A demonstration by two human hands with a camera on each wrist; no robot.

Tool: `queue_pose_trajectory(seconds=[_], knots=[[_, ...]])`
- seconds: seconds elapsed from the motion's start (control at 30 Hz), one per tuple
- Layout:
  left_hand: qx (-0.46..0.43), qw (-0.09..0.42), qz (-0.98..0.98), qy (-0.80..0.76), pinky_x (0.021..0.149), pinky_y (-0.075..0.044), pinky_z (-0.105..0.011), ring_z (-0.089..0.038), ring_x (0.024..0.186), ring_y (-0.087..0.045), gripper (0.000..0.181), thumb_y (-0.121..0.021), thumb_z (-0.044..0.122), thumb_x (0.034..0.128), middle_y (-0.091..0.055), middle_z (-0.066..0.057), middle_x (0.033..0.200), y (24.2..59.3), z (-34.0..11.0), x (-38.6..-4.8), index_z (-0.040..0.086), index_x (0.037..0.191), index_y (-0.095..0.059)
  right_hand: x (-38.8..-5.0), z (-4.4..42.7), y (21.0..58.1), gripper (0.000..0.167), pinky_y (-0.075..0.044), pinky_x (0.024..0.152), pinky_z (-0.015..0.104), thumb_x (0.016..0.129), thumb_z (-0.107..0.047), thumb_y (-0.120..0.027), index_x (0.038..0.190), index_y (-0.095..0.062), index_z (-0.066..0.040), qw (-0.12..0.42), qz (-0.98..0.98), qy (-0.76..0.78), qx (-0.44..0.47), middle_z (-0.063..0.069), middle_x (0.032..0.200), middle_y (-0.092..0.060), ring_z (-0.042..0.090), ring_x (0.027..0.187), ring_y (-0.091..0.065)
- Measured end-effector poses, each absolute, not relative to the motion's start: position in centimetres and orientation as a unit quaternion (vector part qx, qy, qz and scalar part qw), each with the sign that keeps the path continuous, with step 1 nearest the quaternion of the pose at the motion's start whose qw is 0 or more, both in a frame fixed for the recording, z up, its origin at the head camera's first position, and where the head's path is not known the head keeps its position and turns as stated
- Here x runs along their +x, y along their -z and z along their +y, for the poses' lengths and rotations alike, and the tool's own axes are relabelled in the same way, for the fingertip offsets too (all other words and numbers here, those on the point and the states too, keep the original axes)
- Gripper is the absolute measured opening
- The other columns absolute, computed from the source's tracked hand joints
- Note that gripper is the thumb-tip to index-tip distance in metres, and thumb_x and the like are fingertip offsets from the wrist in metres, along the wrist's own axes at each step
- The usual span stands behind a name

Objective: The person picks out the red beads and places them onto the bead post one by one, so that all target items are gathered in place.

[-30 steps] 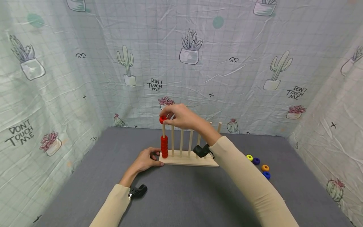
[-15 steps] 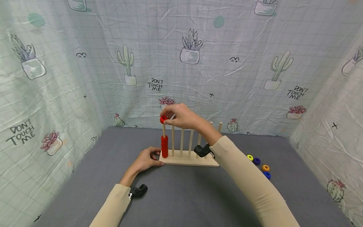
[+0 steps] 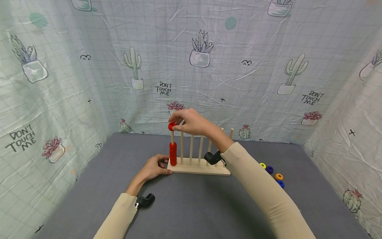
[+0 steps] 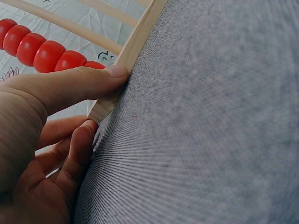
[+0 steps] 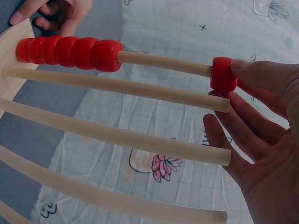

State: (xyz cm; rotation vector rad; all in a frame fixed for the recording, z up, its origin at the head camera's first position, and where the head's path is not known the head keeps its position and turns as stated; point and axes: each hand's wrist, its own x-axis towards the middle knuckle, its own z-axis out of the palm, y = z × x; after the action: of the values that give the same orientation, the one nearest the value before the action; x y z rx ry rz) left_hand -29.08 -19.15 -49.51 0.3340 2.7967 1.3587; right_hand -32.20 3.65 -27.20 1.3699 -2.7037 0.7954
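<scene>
In the head view, my left hand grips the left end of a pale wooden peg rack. The left wrist view has its thumb on the base's front edge and its fingers curled at the end. Several red beads are stacked on the leftmost peg. At the top of that same peg, my right hand pinches another red bead between thumb and fingers, the bead surrounding the peg's tip. Bare peg shows between this bead and the stack. Pegs to the right, such as the second one, carry no beads.
To the right on the grey table lie loose beads: yellow, purple, orange and blue. The right sleeve partly covers this area. A cactus-print cloth rises behind and at both sides.
</scene>
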Motion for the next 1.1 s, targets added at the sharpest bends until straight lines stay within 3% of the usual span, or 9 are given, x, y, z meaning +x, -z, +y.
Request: queue_pose_trajectory(seconds=[0.2, 0.6, 0.83, 1.1], knots=[[0.108, 0.006, 0.893, -0.437, 0.076, -0.048, -0.032, -0.015, 0.086, -0.06, 0.07, -0.095, 0.023, 0.0735, -0.068, -0.009, 0.113, 49.5, -19.1, -29.2, 0.003, 0.134, -0.067, -32.3, 4.0, 27.0, 0.027, -0.058, 0.089, 0.028, 0.1, -0.013, -0.07, 0.126, -0.07, -0.006, 0.008, -0.86, -0.25, 0.444, 0.013, 0.121, -0.073, 0.021, 0.107, -0.073], [0.109, 0.011, 0.893, -0.437, 0.075, -0.048, -0.032, -0.016, 0.086, -0.059, 0.071, -0.095, 0.022, 0.0735, -0.068, -0.01, 0.113, 49.2, -19.0, -29.0, 0.002, 0.135, -0.066, -31.5, 5.9, 27.2, 0.024, -0.058, 0.088, 0.028, 0.099, -0.013, -0.07, 0.122, -0.071, -0.008, 0.04, -0.85, -0.263, 0.455, 0.01, 0.119, -0.073, 0.019, 0.105, -0.071], [0.099, 0.012, 0.895, -0.436, 0.075, -0.048, -0.032, -0.016, 0.086, -0.059, 0.071, -0.095, 0.023, 0.0736, -0.068, -0.009, 0.114, 49.2, -19.0, -29.0, 0.003, 0.136, -0.066, -30.5, 7.1, 27.3, 0.023, -0.059, 0.089, 0.037, 0.097, -0.01, -0.072, 0.119, -0.072, -0.005, 0.056, -0.836, -0.283, 0.467, 0.01, 0.116, -0.075, 0.02, 0.103, -0.073], [0.096, 0.013, 0.895, -0.436, 0.075, -0.048, -0.032, -0.016, 0.087, -0.059, 0.071, -0.095, 0.024, 0.0736, -0.068, -0.009, 0.114, 49.2, -19.0, -29.0, 0.004, 0.136, -0.066, -29.1, 8.2, 28.3, 0.025, -0.059, 0.09, 0.035, 0.097, -0.008, -0.071, 0.122, -0.072, -0.005, 0.057, -0.829, -0.288, 0.476, 0.011, 0.117, -0.075, 0.019, 0.102, -0.073]])
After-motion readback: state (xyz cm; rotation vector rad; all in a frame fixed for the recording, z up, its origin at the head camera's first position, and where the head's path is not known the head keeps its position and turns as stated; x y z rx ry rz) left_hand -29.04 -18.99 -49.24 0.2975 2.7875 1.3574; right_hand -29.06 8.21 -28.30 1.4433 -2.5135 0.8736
